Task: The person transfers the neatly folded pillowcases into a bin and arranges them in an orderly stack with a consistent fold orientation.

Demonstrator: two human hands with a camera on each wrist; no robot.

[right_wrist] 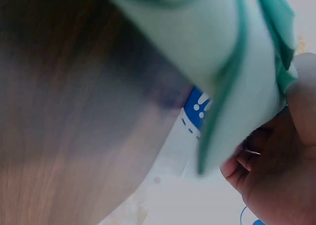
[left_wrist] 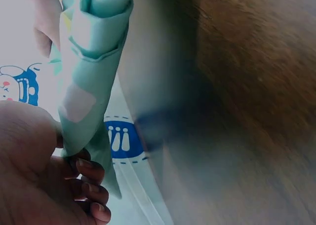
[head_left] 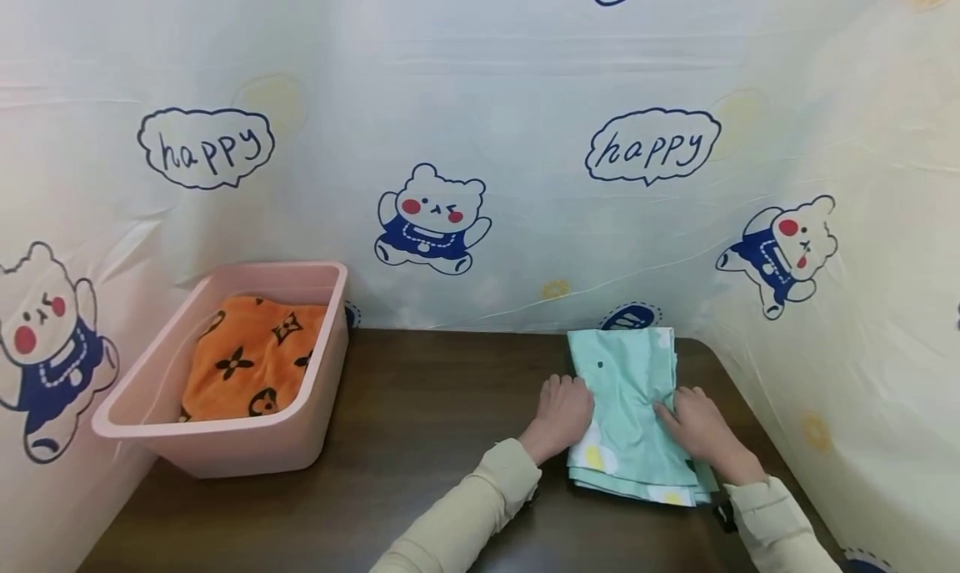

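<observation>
A mint-green folded cloth [head_left: 632, 406] with white and yellow print is held at its two sides, near the table's right back corner. My left hand [head_left: 564, 410] grips its left edge; in the left wrist view the fingers [left_wrist: 91, 173] curl at the cloth's edge and its layers hang in folds. On the opposite edge, my right hand [head_left: 699, 427] holds the cloth with the thumb lying on the front face. The right wrist view shows curled fingers [right_wrist: 242, 168] beside the blurred cloth [right_wrist: 197, 42], partly hidden by it.
At the left of the dark wooden table [head_left: 420, 439] stands a pink plastic bin [head_left: 247, 452]. An orange cloth [head_left: 251, 360] with black motifs lies inside it. A pale printed curtain [head_left: 540, 98] with cartoon bears surrounds the table at the back and sides.
</observation>
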